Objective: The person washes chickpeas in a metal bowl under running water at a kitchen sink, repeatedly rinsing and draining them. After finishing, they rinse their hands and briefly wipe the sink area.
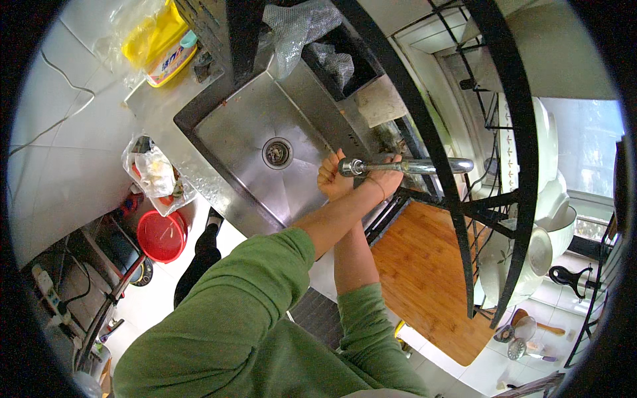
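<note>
My forearms cross above the right side of a stainless steel sink (239,134). My left hand (385,176) reaches across to the right, beside and partly beneath the metal faucet (423,165); the spout hides some of its fingers, so its grip cannot be made out. My right hand (332,175) is over the sink's edge, just left of the faucet's outlet, its fingers curled in and nothing visible in them. No water stream can be made out. The drain strainer (277,153) lies in the basin's bottom, left of both hands.
A black metal rack (450,204) arches over the right side, with white bowls (540,248) beyond it. The wooden cutting board (428,278) is right of my arms. A yellow container (161,45), a plastic bag (157,174) and a red basin (161,236) are at left.
</note>
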A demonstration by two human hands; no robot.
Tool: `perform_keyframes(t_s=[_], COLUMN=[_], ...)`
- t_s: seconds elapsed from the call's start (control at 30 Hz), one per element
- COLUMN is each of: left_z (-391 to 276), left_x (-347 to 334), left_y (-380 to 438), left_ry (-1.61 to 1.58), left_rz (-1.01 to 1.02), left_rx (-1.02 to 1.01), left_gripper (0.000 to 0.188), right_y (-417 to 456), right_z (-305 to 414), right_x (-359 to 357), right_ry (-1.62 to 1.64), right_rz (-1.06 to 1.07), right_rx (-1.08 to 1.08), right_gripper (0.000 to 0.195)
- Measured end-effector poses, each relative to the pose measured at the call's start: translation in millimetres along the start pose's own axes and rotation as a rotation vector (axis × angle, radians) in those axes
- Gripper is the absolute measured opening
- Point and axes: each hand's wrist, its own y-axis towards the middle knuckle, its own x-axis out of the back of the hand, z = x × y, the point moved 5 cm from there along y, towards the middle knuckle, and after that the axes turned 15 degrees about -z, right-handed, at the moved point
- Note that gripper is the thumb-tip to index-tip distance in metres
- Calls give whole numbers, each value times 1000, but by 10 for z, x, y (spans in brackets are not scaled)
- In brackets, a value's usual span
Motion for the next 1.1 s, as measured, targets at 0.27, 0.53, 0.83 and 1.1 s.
perform_keyframes(t_s=[0.27,0.53,0.83,1.1], left_z=[-2,52,-35,-77], left_x=[147,-9,232,262], left_y=[-85,-79,-263,-359], left_ry=[-69,-176,-319,-452], left_rz=[-142,-216,15,174], left_rx=[78,56,249,314], left_gripper=[37,46,58,66], right_y=[24,23,35,-13], right_z=[-27,-68,-153,-51], right_x=[-9,-248,-140,89], right_ry=[141,117,126,17], right_rz=[-201,-80,-48,-111], right_rx=[-30,4,95,59], right_gripper=[39,38,34,35])
